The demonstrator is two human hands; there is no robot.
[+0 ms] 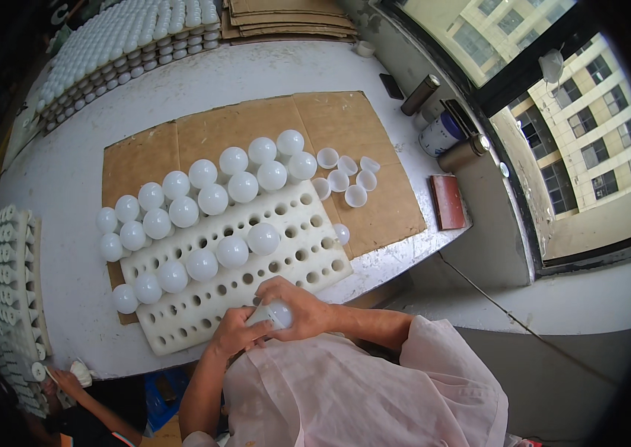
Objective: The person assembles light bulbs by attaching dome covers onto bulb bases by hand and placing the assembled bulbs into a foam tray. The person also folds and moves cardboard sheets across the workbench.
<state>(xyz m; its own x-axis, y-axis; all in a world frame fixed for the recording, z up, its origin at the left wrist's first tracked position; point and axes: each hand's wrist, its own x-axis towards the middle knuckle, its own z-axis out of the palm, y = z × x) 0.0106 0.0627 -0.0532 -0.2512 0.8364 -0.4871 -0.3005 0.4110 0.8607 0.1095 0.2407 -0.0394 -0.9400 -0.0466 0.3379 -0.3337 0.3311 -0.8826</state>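
Note:
Close to my body, over the near edge of the foam tray, a white light bulb (pixel 278 314) is held between both hands. My left hand (pixel 233 332) has its fingers closed round the bulb's lower body. My right hand (pixel 299 307) curls round its rounded globe side. Ahead lies a white foam tray (pixel 252 277) with rows of holes. Two rows of globe bulbs (pixel 213 199) stand along its far side, and a shorter row of bulbs (pixel 202 264) crosses its middle. Several small translucent cups (pixel 338 180) lie beyond the tray's right end.
Brown cardboard (pixel 375 149) lies under the tray on a white table (pixel 69 186). Stacked bulb trays (pixel 129 45) stand far left; more trays (pixel 14 283) line the left edge. Flasks (pixel 421 95) and a red box (pixel 447 202) sit right. Another person's hand (pixel 68 384) is at lower left.

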